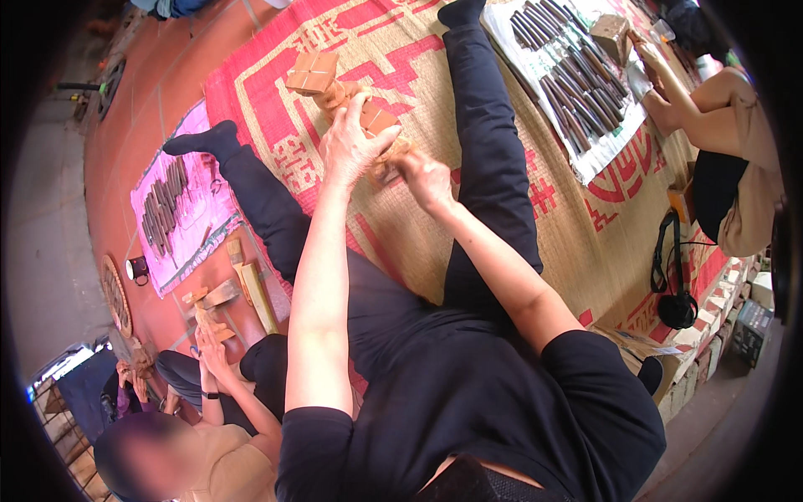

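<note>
My left hand (pixel 355 140) is wrapped round a carved wooden piece (pixel 313 75), held tilted above the mat between my outstretched legs. The piece has a squarish block at its far end, a narrower carved part, and another flat-faced block (pixel 380 122) by my left fingers. At its near end, my right hand (pixel 427 179) is closed, slightly blurred, its fingers close to the wood. What those fingers hold is hidden. Below them is a small greyish blurred shape that I cannot make out.
A red-and-straw woven mat (pixel 577 251) lies under me. Dark-handled carving tools (pixel 577 84) cover a white cloth at far right; more tools (pixel 165 205) lie on a pink cloth (pixel 196 138) at left. Co-workers sit on both sides. A brush (pixel 235 251) and a mug (pixel 136 268) are at left.
</note>
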### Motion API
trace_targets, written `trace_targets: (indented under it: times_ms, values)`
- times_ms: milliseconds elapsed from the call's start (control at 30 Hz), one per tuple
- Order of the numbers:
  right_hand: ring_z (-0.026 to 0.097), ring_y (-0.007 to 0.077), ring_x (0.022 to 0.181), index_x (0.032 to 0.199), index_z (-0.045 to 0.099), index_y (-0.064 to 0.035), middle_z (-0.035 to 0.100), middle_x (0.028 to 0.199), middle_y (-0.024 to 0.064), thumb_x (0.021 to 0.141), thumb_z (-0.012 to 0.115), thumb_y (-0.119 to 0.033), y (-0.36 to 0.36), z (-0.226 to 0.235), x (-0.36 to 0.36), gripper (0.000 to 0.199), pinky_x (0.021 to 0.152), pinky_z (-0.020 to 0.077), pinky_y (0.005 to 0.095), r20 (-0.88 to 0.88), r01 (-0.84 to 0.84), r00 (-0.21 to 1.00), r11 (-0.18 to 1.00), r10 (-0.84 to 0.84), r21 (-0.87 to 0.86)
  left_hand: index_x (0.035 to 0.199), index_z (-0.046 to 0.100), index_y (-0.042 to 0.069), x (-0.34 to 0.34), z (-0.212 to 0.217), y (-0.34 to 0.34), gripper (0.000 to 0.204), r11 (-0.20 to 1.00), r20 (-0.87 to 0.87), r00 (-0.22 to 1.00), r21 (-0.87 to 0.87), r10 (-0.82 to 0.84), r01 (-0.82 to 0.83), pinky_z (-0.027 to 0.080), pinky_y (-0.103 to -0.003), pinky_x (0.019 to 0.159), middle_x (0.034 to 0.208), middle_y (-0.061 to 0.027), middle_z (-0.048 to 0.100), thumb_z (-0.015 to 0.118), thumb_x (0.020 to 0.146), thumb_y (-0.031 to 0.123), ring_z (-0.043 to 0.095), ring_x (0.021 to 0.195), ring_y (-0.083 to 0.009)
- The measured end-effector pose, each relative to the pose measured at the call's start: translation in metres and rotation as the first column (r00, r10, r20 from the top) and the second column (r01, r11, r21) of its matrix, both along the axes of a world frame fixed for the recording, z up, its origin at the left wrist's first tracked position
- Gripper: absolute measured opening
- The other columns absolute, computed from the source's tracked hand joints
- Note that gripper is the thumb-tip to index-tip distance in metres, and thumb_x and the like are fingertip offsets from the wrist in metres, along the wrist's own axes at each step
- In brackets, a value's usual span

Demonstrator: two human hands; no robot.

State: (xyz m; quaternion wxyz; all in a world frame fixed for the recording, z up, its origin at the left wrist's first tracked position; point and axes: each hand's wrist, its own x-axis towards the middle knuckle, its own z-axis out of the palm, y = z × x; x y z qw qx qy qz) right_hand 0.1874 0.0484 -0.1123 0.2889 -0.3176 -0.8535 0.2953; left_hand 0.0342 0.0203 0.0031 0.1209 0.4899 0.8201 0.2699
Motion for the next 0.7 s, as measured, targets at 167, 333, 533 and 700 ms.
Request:
trace_targets:
  times_ms: [167, 333, 533, 700]
  values:
    - [0.066, 0.0298, 0.077, 0.098, 0.066, -0.0173, 0.061, 0.085, 0.0069, 0.087, 0.058, -0.012, 0.018, 0.011, -0.026, 0.014, 0.066, 0.0540, 0.0415, 0.087, 0.165, 0.982, 0.986, -0.166, 0.020, 0.135, 0.048, 0.021, 0.000, 0.002, 0.003, 0.073, 1.000, -0.014, 1.000, 0.000, -0.009, 0.009, 0.050, -0.045, 0.094, 0.124, -0.0169, 0.061, 0.076, 0.074, 0.052, 0.063, 0.110, -0.0348]
    - [0.066, 0.0290, 0.077, 0.096, 0.067, -0.0164, 0.061, 0.084, 0.0074, 0.087, 0.059, -0.012, -0.004, 0.005, 0.001, 0.013, 0.067, 0.0542, 0.0413, 0.086, -0.095, 0.992, 0.994, 0.090, 0.054, 0.135, 0.048, 0.020, 0.002, 0.002, 0.001, 0.074, 1.000, -0.004, 1.000, -0.015, -0.007, 0.007, 0.050, -0.046, 0.095, 0.125, -0.0170, 0.060, 0.076, 0.074, 0.051, 0.063, 0.111, -0.0350]
    - [0.067, 0.0265, 0.081, 0.097, 0.068, -0.0158, 0.061, 0.084, 0.0060, 0.085, 0.060, -0.010, 0.013, 0.013, -0.020, 0.016, 0.068, 0.0545, 0.0399, 0.070, 0.117, 0.990, 0.992, -0.120, 0.038, 0.135, 0.047, 0.020, 0.002, 0.001, 0.002, 0.074, 1.000, -0.023, 1.000, 0.012, -0.004, 0.004, 0.050, -0.045, 0.095, 0.124, -0.0170, 0.061, 0.076, 0.074, 0.051, 0.063, 0.111, -0.0347]
    - [0.065, 0.0276, 0.079, 0.096, 0.067, -0.0154, 0.058, 0.082, 0.0073, 0.082, 0.066, -0.011, -0.007, 0.002, -0.002, 0.015, 0.068, 0.0537, 0.0413, 0.089, -0.109, 0.991, 0.992, 0.103, 0.064, 0.136, 0.047, 0.020, 0.003, 0.001, 0.003, 0.074, 1.000, -0.007, 1.000, -0.014, 0.013, -0.013, 0.050, -0.045, 0.095, 0.125, -0.0169, 0.060, 0.076, 0.074, 0.050, 0.063, 0.112, -0.0347]
